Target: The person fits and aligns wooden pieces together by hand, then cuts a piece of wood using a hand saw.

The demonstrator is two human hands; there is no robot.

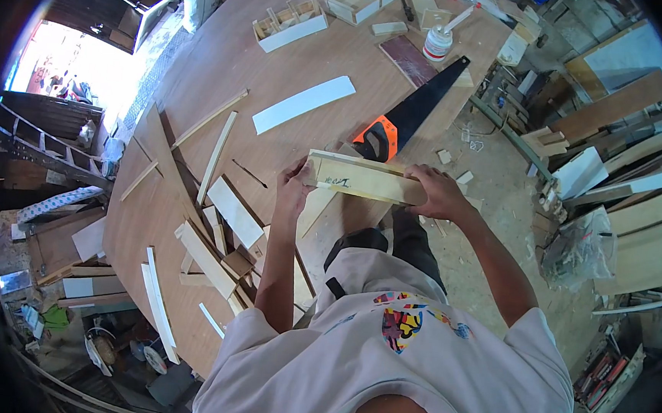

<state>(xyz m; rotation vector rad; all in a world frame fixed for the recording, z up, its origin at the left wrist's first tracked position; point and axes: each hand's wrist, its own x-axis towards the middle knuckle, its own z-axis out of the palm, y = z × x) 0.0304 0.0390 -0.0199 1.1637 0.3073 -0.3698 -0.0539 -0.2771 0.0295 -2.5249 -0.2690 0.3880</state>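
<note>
Both hands [295, 185] [434, 192] hold a wooden piece [367, 181], the tub [437, 45] a stick [460, 19].

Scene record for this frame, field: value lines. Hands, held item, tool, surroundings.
left_hand: left hand grips one end of wooden piece
right_hand: right hand grips the other end
held_item: pale wooden piece, dark handwriting on its face
tool: saw, black blade, orange handle, beyond the held piece
container: white jar, stick-like item protruding
surface: brown tabletop, loose strips scattered on it

Nothing is legible, including handwriting [338, 182] on the wooden piece [378, 185].
</note>
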